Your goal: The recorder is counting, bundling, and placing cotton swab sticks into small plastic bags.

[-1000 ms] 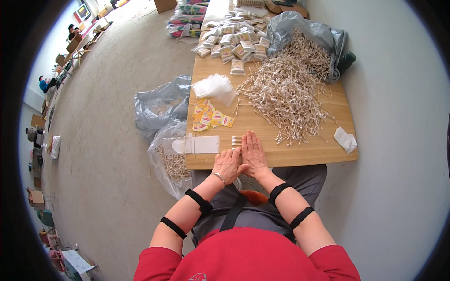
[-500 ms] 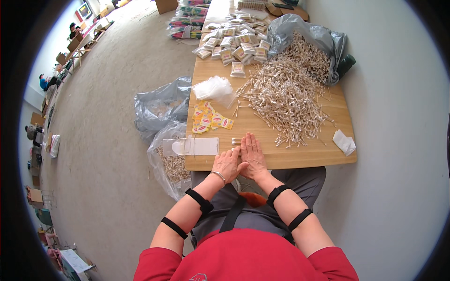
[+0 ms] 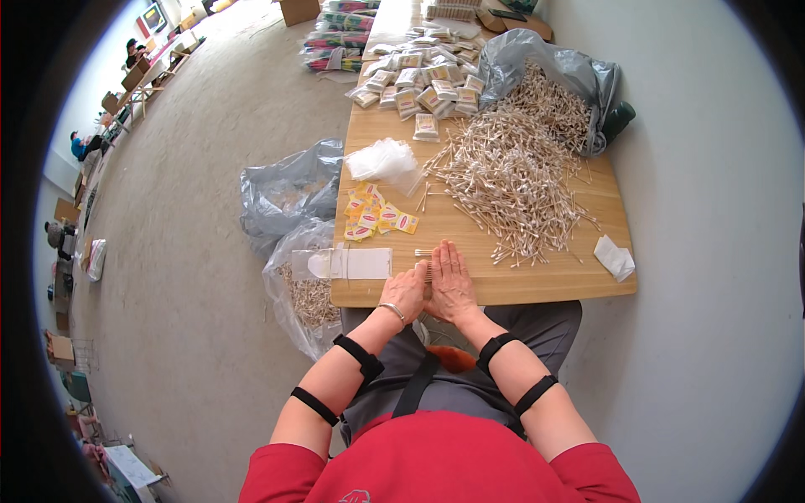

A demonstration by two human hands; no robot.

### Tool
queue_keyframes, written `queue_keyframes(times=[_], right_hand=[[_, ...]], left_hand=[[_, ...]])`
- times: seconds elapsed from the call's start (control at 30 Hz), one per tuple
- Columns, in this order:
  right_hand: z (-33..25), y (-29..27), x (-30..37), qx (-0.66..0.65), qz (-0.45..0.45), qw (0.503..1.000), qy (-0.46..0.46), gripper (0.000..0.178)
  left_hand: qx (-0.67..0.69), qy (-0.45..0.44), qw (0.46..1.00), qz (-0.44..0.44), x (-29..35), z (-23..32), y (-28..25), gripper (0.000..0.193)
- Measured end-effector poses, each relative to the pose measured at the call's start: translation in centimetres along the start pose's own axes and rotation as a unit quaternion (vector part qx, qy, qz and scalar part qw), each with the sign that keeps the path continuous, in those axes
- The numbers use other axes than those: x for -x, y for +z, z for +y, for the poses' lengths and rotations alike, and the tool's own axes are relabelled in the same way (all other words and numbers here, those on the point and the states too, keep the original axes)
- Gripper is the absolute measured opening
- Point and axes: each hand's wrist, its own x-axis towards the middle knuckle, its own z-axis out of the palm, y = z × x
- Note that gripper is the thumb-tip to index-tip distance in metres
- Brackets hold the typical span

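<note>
both hands sit at the near edge of the bench (image 3: pixel 553 281), side by side and touching. the left hand (image 3: pixel 406 291) is loosely curled, the right hand (image 3: pixel 451 283) lies flat with fingers straight, and between them they press a small bunch of swabs (image 3: pixel 425 259), whose ends poke out ahead of the fingertips. neither hand is clenched; they cup and square the bunch rather than pinch it.

just left of the left hand lies a flat white tray (image 3: pixel 350 263), hanging a little over the bench edge. beyond it is a scatter of yellow labels (image 3: pixel 377 216), then a crumpled heap of clear bags (image 3: pixel 386 161). ahead and to the right spreads the big swab pile (image 3: pixel 511 180), loose and spilling out of a grey sack (image 3: pixel 553 71) at the far right. at the far end lie many filled packs (image 3: pixel 419 80). a folded white scrap (image 3: pixel 615 256) rests near the right corner.

on the floor to the left, a clear sack (image 3: pixel 306 281) holds more swabs, with another grey bag (image 3: pixel 289 189) behind it.

as for progress: a good number of packs look finished at the far end, but the loose pile is still large, and the sacks hold more, so i judge most of the work is left. the bunch in hand looks gathered and aligned, not yet bagged.
</note>
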Motion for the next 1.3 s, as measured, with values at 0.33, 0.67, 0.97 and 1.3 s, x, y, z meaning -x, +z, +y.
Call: queue_keyframes(times=[0.33,0.67,0.97,1.3], right_hand=[[0.0,0.5,-0.1,0.039,0.031,0.999,-0.005,0.090],[-0.2,-0.3,0.6,-0.016,-0.025,0.999,-0.025,0.090],[-2.1,2.3,-0.3,0.012,0.000,1.000,0.001,0.083],[-6.4,2.8,-2.9,-0.031,-0.015,0.998,0.045,0.084]], left_hand=[[0.003,-0.019,1.000,0.016,-0.8,-0.2,0.6,0.055],[0.008,-0.027,0.999,0.043,-0.7,-0.6,0.7,0.043],[0.031,-0.031,0.991,0.129,0.0,-1.6,-0.9,0.042],[0.335,-0.038,0.887,0.317,0.8,-7.9,0.7,0.042]])
